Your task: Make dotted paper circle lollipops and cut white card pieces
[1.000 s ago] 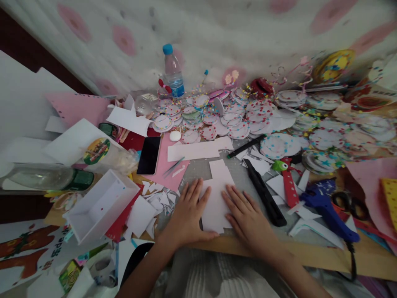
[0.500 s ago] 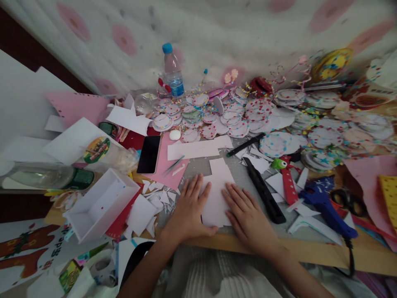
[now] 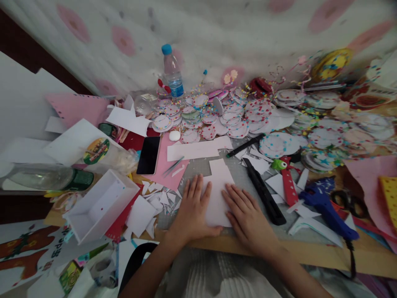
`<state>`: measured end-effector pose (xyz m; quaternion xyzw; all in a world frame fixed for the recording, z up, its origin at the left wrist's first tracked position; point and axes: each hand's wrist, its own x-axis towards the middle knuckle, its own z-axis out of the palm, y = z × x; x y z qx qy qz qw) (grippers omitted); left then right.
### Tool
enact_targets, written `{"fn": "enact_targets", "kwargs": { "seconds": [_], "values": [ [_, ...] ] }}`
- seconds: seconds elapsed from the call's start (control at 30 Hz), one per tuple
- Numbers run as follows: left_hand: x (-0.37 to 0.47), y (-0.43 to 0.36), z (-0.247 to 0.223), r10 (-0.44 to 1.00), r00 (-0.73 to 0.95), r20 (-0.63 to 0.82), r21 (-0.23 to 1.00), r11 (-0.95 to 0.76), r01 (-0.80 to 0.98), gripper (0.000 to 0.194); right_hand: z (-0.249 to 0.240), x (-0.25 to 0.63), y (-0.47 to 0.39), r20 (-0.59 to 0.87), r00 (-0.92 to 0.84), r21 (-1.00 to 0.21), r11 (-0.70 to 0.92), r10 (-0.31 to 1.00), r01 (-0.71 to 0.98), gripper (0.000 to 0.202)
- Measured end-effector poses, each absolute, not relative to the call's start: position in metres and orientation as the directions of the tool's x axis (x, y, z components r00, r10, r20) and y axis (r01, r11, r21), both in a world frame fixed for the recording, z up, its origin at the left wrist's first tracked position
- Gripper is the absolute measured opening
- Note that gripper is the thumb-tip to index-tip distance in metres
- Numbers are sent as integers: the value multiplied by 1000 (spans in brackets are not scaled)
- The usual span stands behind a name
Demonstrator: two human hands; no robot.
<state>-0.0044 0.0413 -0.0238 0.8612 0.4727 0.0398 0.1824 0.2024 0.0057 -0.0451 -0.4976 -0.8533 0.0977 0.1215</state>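
A cut piece of white card with a narrower tab at its far end lies flat on the grey cutting mat. My left hand rests flat along its left edge, fingers stretched out and thumb pointing right across the near edge. On the right side of the card lies my right hand, palm down with fingers extended. Neither hand grips anything. Beyond the card is a long white card strip. A black utility knife lies just right of my right hand, and a black pen-like tool lies farther back.
Left are a phone, tweezers, paper scraps and an open white box. Right are a blue glue gun and scissors. Decorated paper discs and a water bottle stand behind.
My left hand has shifted slightly to the right, its thumb now farther across the card's near edge. My right hand has barely moved.
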Motion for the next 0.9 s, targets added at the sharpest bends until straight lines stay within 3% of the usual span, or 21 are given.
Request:
{"fn": "enact_targets", "kwargs": {
  "seconds": [0.9],
  "values": [
    [-3, 48, -19, 809, 579, -104, 343, -517, 785, 117, -43, 203, 6, 122, -467, -330, 479, 876, 813, 54]
  ]
}}
